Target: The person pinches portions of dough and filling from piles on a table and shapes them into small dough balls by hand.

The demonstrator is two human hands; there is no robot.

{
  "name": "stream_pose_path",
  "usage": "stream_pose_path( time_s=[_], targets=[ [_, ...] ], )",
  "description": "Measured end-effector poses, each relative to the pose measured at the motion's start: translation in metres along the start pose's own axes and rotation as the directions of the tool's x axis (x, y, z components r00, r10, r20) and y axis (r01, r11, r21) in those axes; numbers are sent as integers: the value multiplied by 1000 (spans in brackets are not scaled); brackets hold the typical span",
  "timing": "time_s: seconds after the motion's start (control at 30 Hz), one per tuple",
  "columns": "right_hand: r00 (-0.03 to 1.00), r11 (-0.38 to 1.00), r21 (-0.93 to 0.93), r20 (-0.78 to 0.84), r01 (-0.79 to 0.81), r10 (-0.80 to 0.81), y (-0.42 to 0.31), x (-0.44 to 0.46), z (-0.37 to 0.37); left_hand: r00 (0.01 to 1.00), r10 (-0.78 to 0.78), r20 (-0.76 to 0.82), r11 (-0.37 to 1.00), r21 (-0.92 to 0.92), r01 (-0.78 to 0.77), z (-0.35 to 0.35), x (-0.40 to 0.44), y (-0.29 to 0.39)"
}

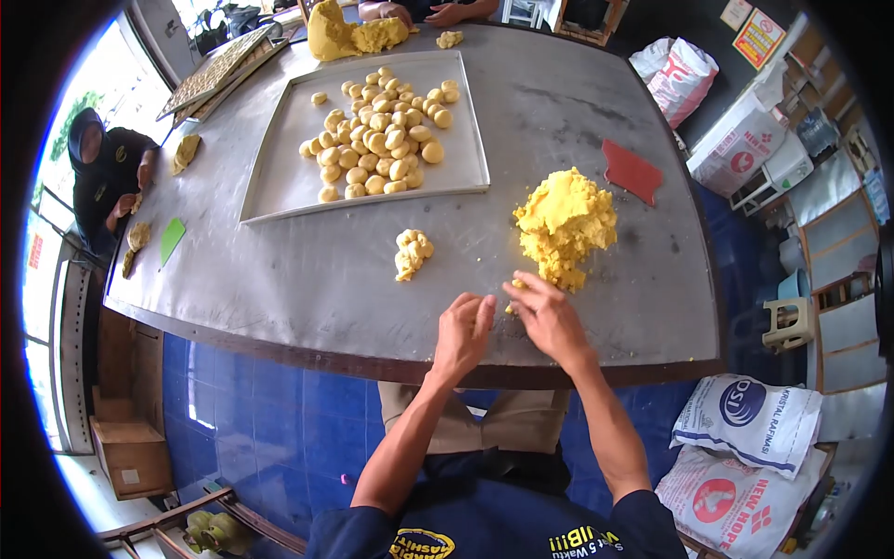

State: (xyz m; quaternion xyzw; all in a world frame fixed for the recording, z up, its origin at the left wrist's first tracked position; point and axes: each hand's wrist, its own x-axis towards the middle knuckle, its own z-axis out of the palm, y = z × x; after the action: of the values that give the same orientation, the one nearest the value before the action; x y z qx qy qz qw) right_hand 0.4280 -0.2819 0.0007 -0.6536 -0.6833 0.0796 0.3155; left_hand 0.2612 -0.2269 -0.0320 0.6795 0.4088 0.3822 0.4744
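Observation:
My right hand [551,321] is at the near edge of a heap of crumbly yellow filling [568,219], its fingers bent around a small bit of the same yellow filling [518,283]. Just left of it is my left hand [464,334], fingers curled and thumb raised; whatever they may hold is hidden. A small cluster of pale dough pieces [413,253] lies on the metal table [345,279] beyond my left hand. Farther back, a shallow metal tray [270,177] carries many round dough balls [377,140] piled loosely together.
A red scraper [632,171] lies right of the heap, a green scraper [171,240] at the far left. One person [107,172] works at the left edge; another's hands [447,13] show at the back beside a large yellow mass [340,35]. Sacks [745,419] stand on the right.

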Motion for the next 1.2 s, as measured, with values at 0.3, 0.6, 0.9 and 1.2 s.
stream_pose_path(
  time_s=[0.3,0.6,0.9,1.2],
  targets=[
    [1000,996,-88,-13,-8,7,-1,-19,2,996,47,-74,956,-285,-66,0,-5,-1],
    [944,979,-107,-300,-173,134,51,5,-22,967,-185,176,903,-358,238,-11,-3,-2],
    [930,949,-198,-326,-244,171,46,-26,-2,958,136,252,982,90,-164,-9,7,-6],
    [871,904,-211,-416,-372,261,27,-20,6,952,236,197,861,412,-299,-35,26,3]
  ],
)
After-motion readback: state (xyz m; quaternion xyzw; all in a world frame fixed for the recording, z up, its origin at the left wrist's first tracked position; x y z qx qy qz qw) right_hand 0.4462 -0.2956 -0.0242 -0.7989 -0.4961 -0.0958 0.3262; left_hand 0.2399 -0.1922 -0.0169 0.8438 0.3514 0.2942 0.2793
